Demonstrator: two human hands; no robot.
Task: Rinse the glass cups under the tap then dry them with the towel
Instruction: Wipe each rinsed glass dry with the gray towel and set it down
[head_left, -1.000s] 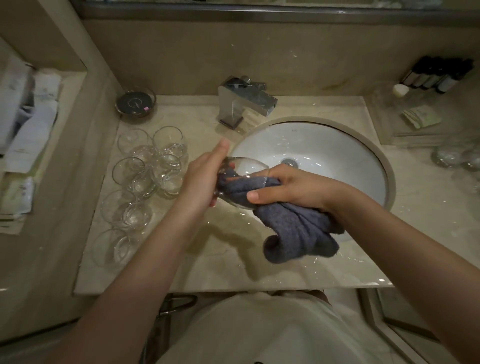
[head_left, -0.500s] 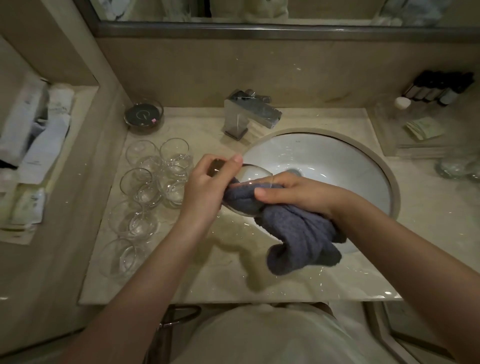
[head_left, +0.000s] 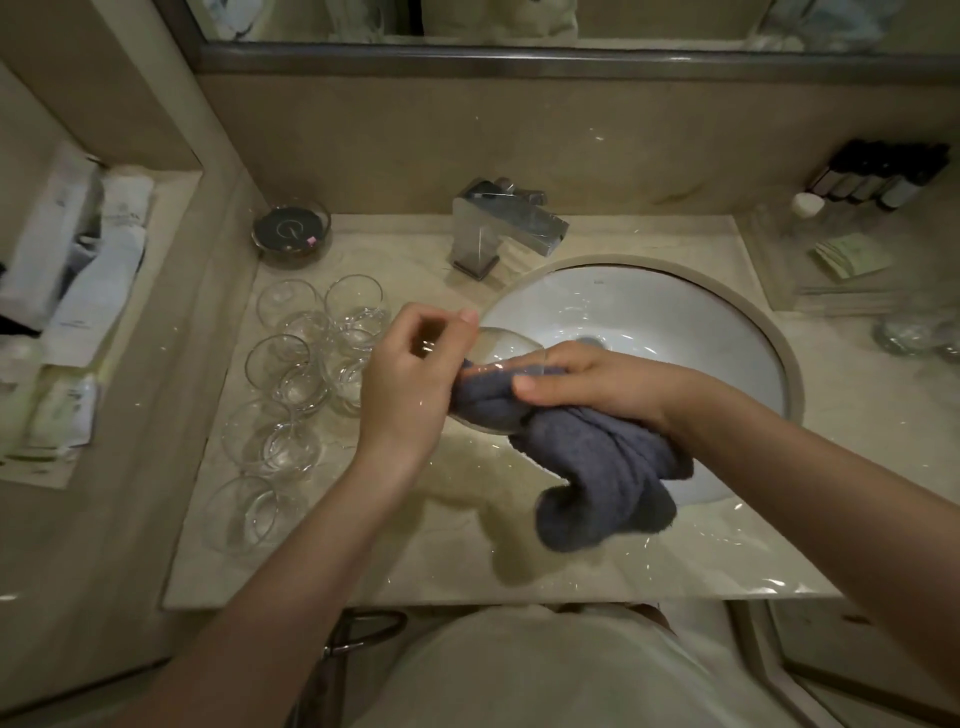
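Left hand (head_left: 410, 379) grip curled round a glass cup (head_left: 498, 345), held over the near-left rim of the sink (head_left: 779, 358). Right hand (head_left: 587, 376) grip clamped on the grey towel (head_left: 597, 467), pushed into the cup's mouth. More glasses (head_left: 291, 364) crowded on the bench (head_left: 415, 551), far left. Open bench near edge. Tap (head_left: 504, 226) beyond.

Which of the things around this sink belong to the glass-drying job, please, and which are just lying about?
In use: clear glass cup in left hand; grey towel in right hand; clear glass cups waiting; chrome tap.

Lying about: dark round dish; dark toiletry bottles; white sachets.
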